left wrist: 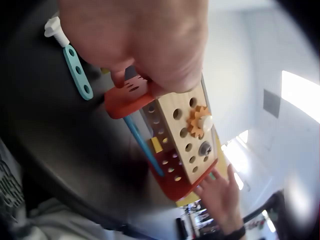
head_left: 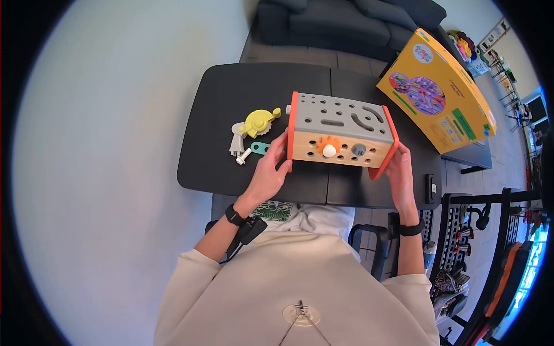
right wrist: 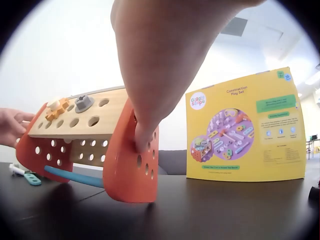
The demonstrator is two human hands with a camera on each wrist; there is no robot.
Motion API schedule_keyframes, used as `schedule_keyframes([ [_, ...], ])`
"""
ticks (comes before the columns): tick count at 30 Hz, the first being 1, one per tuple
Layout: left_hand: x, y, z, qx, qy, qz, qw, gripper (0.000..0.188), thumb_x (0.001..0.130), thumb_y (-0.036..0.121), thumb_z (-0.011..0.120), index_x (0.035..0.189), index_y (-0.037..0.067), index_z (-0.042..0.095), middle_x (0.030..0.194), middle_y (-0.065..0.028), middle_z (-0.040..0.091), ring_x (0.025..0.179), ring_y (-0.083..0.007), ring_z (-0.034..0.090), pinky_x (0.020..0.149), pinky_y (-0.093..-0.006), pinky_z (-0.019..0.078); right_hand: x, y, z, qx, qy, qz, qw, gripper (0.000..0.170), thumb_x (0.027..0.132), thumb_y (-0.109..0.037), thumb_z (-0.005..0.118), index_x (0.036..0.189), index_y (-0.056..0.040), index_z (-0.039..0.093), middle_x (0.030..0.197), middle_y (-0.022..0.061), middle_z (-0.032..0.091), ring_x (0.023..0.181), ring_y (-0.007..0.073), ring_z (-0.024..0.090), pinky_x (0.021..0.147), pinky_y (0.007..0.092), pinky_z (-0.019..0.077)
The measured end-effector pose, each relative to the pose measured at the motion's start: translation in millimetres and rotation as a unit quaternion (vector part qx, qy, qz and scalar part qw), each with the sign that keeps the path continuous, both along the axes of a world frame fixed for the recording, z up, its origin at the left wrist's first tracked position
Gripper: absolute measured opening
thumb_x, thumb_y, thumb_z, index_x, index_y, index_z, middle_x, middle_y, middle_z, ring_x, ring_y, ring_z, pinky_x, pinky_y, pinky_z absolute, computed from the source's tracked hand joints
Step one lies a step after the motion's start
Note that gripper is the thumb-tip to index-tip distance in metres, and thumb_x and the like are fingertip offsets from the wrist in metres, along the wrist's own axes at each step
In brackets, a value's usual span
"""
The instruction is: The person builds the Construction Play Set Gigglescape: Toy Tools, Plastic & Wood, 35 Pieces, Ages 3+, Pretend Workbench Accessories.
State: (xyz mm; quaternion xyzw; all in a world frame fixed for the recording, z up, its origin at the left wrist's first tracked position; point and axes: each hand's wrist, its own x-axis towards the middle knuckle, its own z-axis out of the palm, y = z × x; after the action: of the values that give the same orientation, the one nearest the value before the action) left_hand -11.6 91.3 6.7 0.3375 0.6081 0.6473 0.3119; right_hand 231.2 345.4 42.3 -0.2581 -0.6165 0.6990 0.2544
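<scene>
A toy workbench [head_left: 337, 124] with a grey perforated top, wooden front and red end panels stands tilted on the black table. An orange gear with a white knob [head_left: 329, 150] and a grey bolt head [right wrist: 84, 103] sit on its front. My left hand [head_left: 269, 176] grips the left red panel [left wrist: 132, 100]. The right hand [head_left: 399, 176] holds the right red panel [right wrist: 131, 160], its fingers on the outer face. A blue rod [right wrist: 75, 176] runs low between the panels.
Left of the workbench lie a yellow saw-like piece [head_left: 259, 122], a grey handle piece [head_left: 237, 138], a white bolt [head_left: 243, 157] and a teal strip [left wrist: 78, 72]. A yellow box [head_left: 438, 92] stands at the right rear. A small black object [head_left: 430, 188] is at the right table edge.
</scene>
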Motion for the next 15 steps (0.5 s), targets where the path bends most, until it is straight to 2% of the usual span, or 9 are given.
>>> schedule_keyframes([
  [2,4,-6,-10,-0.027,0.027,0.017,0.999,0.069,0.098,-0.014,0.05,0.163,0.001,0.032,0.164,-0.0207,0.047,0.154,-0.0286,0.044,0.126,-0.0406,0.0356,0,-4,-15,0.012,-0.002,-0.009,1.0,0.064,0.115,-0.054,0.042,0.156,-0.0054,0.033,0.155,0.0151,0.047,0.148,0.0265,0.047,0.123,0.045,0.036],
  [5,8,-12,-20,-0.058,0.123,0.025,0.99,0.065,0.096,-0.015,0.046,0.158,0.003,0.035,0.171,-0.0186,0.039,0.154,-0.0387,0.041,0.125,-0.0439,0.0388,0,-19,-27,0.032,-0.022,-0.031,0.999,0.061,0.116,-0.048,0.045,0.156,-0.0046,0.031,0.147,0.0125,0.05,0.139,0.0228,0.051,0.122,0.0422,0.036],
  [8,5,-15,-18,-0.081,0.142,0.016,0.986,0.064,0.097,-0.013,0.047,0.158,0.004,0.034,0.17,-0.0188,0.04,0.154,-0.0379,0.042,0.124,-0.0435,0.0404,-4,-31,-15,0.041,-0.051,-0.029,0.997,0.057,0.117,-0.041,0.045,0.157,-0.0036,0.029,0.144,0.0129,0.051,0.136,0.0204,0.05,0.12,0.039,0.0364],
  [9,3,-14,-14,-0.055,0.162,0.038,0.984,0.056,0.097,-0.01,0.053,0.151,0.003,0.046,0.164,-0.0191,0.048,0.144,-0.0385,0.055,0.117,-0.0439,0.0472,-4,-32,-14,0.069,-0.075,-0.033,0.994,0.056,0.117,-0.039,0.045,0.157,-0.0034,0.028,0.144,0.0136,0.052,0.137,0.021,0.05,0.119,0.0386,0.0367],
  [10,-3,-17,-16,-0.057,0.163,0.041,0.984,0.056,0.097,-0.01,0.053,0.151,0.003,0.046,0.164,-0.0191,0.048,0.144,-0.0385,0.055,0.117,-0.0439,0.0472,-4,-32,-13,0.098,-0.098,-0.037,0.99,0.055,0.117,-0.036,0.045,0.158,-0.0033,0.028,0.145,0.0143,0.052,0.138,0.0216,0.049,0.119,0.0383,0.037],
  [12,-19,-26,-27,-0.129,0.382,0.109,0.908,0.042,0.095,-0.006,0.059,0.137,0.002,0.059,0.152,-0.019,0.059,0.124,-0.0365,0.067,0.105,-0.0443,0.0536,-2,-29,-20,0.11,-0.091,-0.052,0.988,0.053,0.117,-0.031,0.046,0.159,-0.0031,0.028,0.148,0.0161,0.051,0.139,0.0233,0.049,0.119,0.0387,0.0373],
  [13,-25,-30,-28,-0.124,0.452,0.17,0.867,0.032,0.093,0.001,0.068,0.125,0.004,0.066,0.134,-0.0175,0.063,0.108,-0.0342,0.066,0.094,-0.0454,0.0532,-1,-29,-20,0.139,-0.086,-0.058,0.985,0.052,0.117,-0.029,0.046,0.159,-0.0032,0.028,0.15,0.017,0.051,0.141,0.0243,0.048,0.12,0.0393,0.0364],
  [14,-29,-38,-29,-0.125,0.453,0.171,0.866,0.032,0.093,0.001,0.068,0.125,0.004,0.066,0.134,-0.0175,0.063,0.108,-0.0342,0.066,0.094,-0.0454,0.0532,0,-32,-19,0.168,-0.081,-0.065,0.98,0.052,0.117,-0.027,0.046,0.159,-0.0034,0.029,0.152,0.0179,0.05,0.144,0.0254,0.047,0.121,0.0399,0.0355],
  [15,-31,-46,-30,-0.202,0.472,0.197,0.835,0.033,0.093,0.004,0.071,0.126,0.004,0.065,0.129,-0.0159,0.061,0.108,-0.0336,0.064,0.093,-0.0454,0.0517,2,-36,-15,0.165,-0.087,-0.088,0.978,0.049,0.116,-0.023,0.047,0.158,-0.0031,0.031,0.157,0.0198,0.048,0.149,0.0274,0.044,0.124,0.041,0.0328],
])
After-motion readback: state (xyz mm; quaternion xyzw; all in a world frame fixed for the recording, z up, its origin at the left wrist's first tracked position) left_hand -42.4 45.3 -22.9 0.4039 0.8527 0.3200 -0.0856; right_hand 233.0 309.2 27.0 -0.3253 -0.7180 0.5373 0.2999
